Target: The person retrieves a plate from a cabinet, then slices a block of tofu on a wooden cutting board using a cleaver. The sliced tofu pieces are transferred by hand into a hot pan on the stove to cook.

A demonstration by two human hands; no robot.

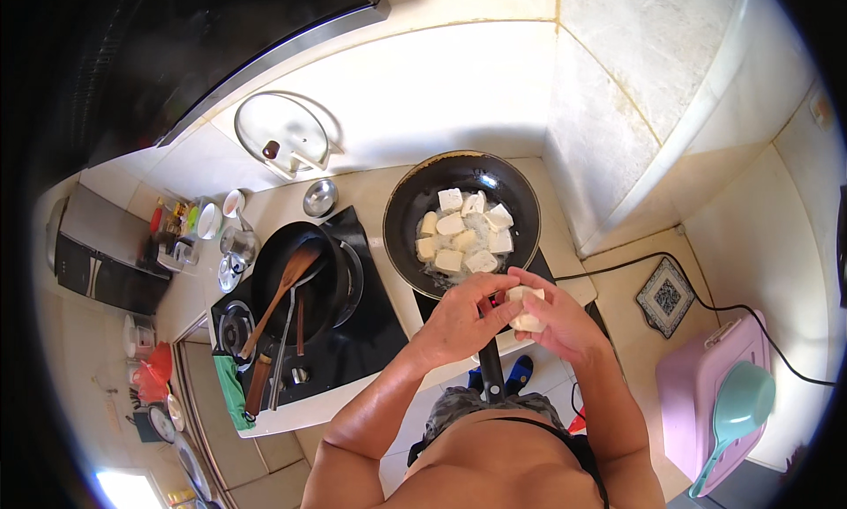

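Just over the near edge of a dark frying pan [509, 184], my two hands meet around a small white block that looks like tofu [528, 318]. My right hand [565, 322] cradles it from the right, fingers curled behind it. My left hand [460, 322] presses on it from the left with thumb and fingers; part of the block is hidden by them. In the pan, several similar white tofu pieces [450, 224] lie in bubbling oil. The pan's black handle [490, 368] points toward me, below my hands.
Left, a black wok [281, 244] on the gas stove [371, 310] holds a wooden spatula [297, 266] and a metal utensil. A glass lid [296, 130] leans on the wall. Rightward are a black cord [618, 264], a patterned trivet [665, 298], and a purple bin [693, 381] with a teal ladle [747, 394].
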